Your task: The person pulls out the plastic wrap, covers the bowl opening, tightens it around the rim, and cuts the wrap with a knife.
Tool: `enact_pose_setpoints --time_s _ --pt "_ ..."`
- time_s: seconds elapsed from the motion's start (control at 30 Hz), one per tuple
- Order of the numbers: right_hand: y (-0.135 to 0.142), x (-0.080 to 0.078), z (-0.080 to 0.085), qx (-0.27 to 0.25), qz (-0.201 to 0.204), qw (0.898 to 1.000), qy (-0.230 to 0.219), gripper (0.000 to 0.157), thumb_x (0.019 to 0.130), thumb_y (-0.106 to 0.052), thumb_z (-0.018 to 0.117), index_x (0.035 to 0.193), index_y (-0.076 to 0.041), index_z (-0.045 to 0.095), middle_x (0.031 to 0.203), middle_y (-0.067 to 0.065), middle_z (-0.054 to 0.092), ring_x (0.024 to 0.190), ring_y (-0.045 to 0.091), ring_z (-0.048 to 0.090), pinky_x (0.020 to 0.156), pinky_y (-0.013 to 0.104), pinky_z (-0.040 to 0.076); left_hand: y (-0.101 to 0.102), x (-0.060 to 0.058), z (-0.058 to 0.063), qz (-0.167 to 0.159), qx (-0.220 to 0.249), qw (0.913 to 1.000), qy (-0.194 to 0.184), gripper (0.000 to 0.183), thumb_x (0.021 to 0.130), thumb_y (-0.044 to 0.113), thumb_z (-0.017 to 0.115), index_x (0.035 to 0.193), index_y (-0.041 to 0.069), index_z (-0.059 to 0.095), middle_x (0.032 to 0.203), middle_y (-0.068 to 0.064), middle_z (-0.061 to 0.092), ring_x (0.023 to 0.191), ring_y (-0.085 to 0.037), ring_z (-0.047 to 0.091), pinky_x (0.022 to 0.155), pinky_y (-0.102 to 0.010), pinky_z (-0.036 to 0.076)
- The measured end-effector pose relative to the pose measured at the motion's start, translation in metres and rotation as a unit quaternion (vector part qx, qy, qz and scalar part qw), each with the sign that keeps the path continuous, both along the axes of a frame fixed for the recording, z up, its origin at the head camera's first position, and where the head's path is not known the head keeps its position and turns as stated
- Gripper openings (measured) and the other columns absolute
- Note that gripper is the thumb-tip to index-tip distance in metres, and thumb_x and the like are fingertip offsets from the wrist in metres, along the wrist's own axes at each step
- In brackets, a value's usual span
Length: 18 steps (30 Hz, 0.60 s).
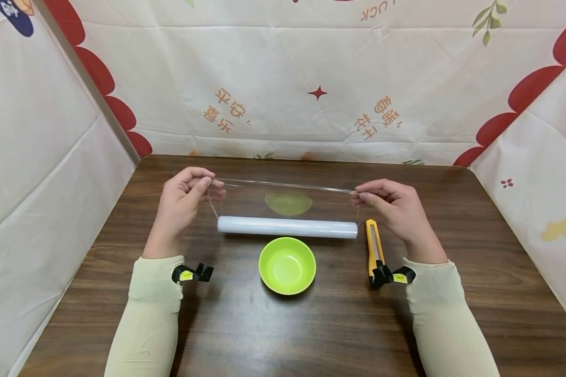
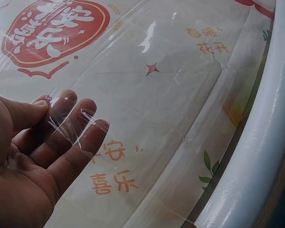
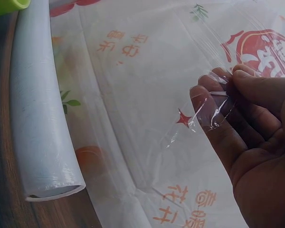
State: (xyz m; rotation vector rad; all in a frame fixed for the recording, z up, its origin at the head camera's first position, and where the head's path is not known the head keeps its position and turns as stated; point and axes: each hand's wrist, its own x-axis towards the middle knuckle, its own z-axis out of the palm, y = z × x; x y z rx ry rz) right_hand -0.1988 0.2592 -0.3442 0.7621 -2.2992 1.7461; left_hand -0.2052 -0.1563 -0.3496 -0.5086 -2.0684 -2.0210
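Now the left hand (image 1: 181, 199) and the right hand (image 1: 393, 205) each pinch one corner of the clear film (image 1: 285, 184) with the thumb; other fingers show through it. The film stretches between them and down to the roll (image 1: 287, 227) on the table (image 1: 245, 330). On the cloth (image 1: 273, 57) one can read 春暖花开 and 喜乐. The green bowl (image 1: 287, 266), its inside visible, stands just beside the roll; the yellow cutter (image 1: 374, 243) lies near the right hand.
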Motion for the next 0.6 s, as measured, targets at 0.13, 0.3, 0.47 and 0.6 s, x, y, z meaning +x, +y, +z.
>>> enact_pose_setpoints --time_s 0.13,0.3,0.47,0.6 --pt "-0.0001 -0.0001 0.0005 0.001 0.002 1.000 -0.001 0.015 0.094 0.003 0.058 0.105 0.009 0.065 0.095 0.008 0.074 0.086 0.014 0.071 0.077 0.025 0.058 0.0000 0.0005 0.0009 -0.002 0.001 1.0000 -0.002 0.029 0.099 0.012 0.054 0.110 -0.014 0.052 0.091 -0.002 0.074 0.082 -0.016 0.072 0.076 -0.033 0.060" --pt "0.0008 -0.0005 -0.0005 0.002 0.002 1.000 0.000 0.015 0.094 0.002 0.058 0.105 0.009 0.065 0.095 0.008 0.074 0.086 0.014 0.071 0.076 0.027 0.058 0.0004 0.0007 0.0010 -0.004 0.004 1.0000 0.000 0.030 0.099 0.012 0.054 0.111 -0.016 0.051 0.091 0.000 0.074 0.082 -0.016 0.072 0.076 -0.033 0.060" --pt "0.0007 -0.0007 -0.0011 0.002 0.003 1.000 0.003 0.015 0.094 0.002 0.057 0.105 0.009 0.065 0.095 0.006 0.074 0.086 0.014 0.071 0.076 0.024 0.058 0.0006 0.0009 0.0011 -0.003 0.006 1.0000 0.000 0.027 0.099 0.012 0.054 0.109 -0.014 0.053 0.090 0.002 0.074 0.081 -0.016 0.072 0.076 -0.033 0.060" --pt "0.0003 -0.0004 -0.0005 -0.002 0.009 1.000 0.006 0.015 0.094 0.003 0.057 0.104 0.009 0.065 0.095 0.007 0.074 0.086 0.014 0.071 0.076 0.024 0.058 0.0009 0.0011 0.0014 -0.003 0.010 0.9999 -0.001 0.028 0.099 0.011 0.054 0.109 -0.015 0.052 0.090 0.001 0.074 0.081 -0.016 0.072 0.075 -0.033 0.060"
